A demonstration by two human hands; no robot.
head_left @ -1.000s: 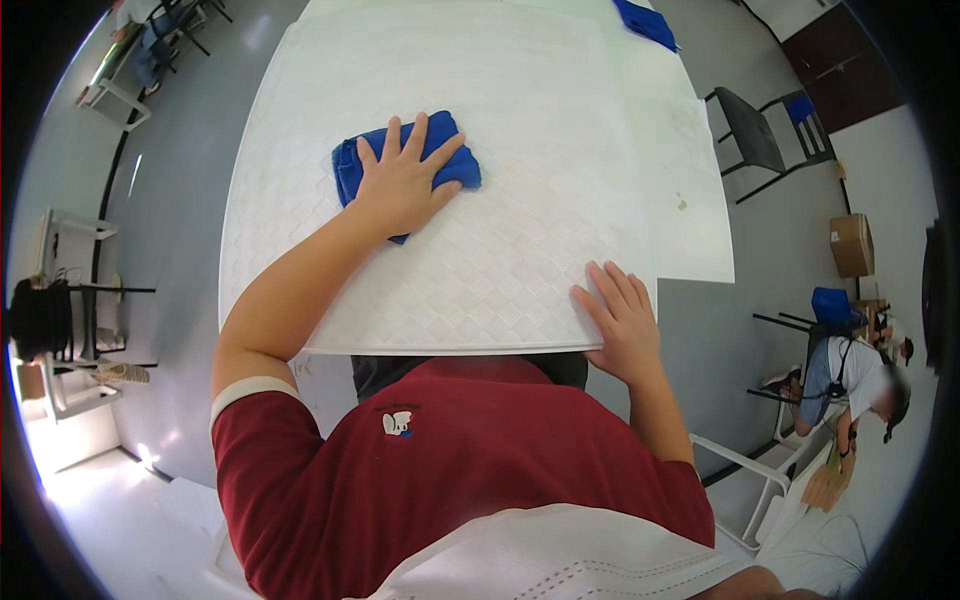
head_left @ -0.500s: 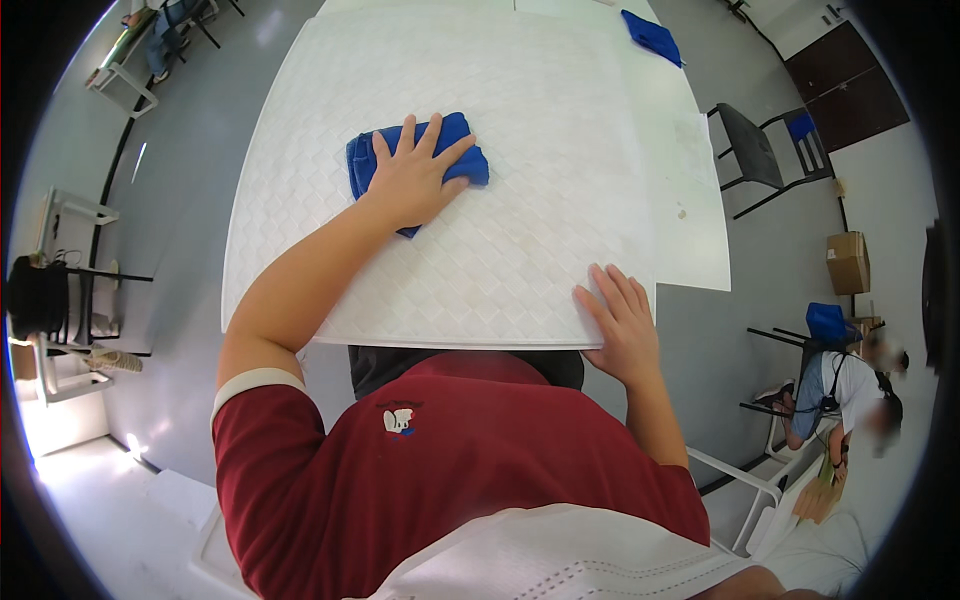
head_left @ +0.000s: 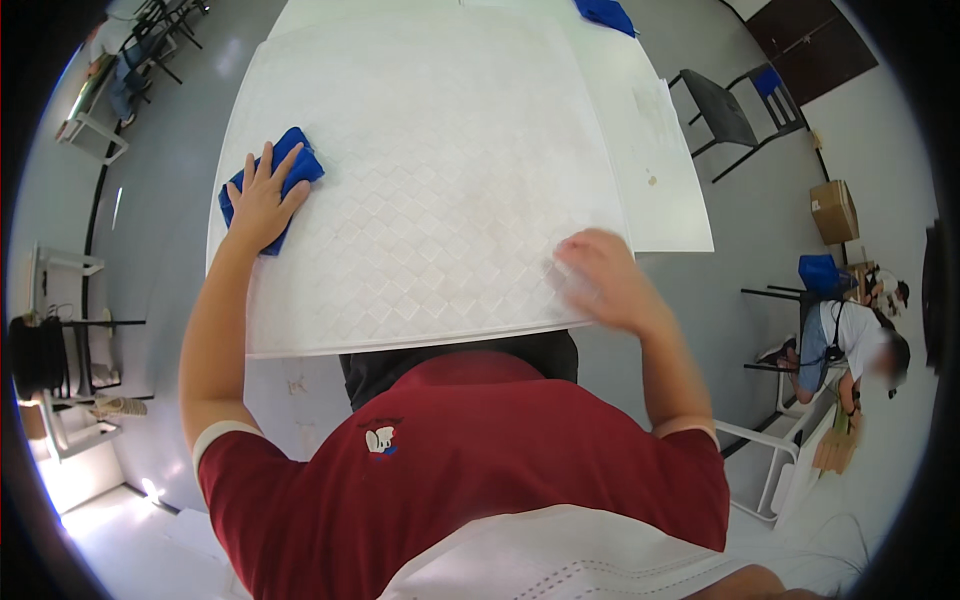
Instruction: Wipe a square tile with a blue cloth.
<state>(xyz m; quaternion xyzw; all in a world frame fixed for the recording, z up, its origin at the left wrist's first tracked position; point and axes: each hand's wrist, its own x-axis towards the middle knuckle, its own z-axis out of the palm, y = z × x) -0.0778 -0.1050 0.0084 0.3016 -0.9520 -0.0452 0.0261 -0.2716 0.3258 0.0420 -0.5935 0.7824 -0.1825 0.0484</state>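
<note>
My left hand lies flat with fingers spread on a folded blue cloth, pressing it near the left edge of a white mat with a woven diamond pattern. Part of the cloth is hidden under the palm. Over the mat's front right corner is my right hand, smeared by motion, its fingers seeming bent. Nothing shows in it, and whether it touches the mat I cannot make out. Another blue cloth rests at the far right of the white table.
On the right stand a dark chair and a cardboard box. Farther down that side a seated person bends over a table. White table frames and a black bag line the left. Another person sits at the far left.
My left hand has slid the blue cloth from the mat's middle to its left side. My right hand has left the front right edge, moving slightly inward and away from me, its fingers now blurred.
</note>
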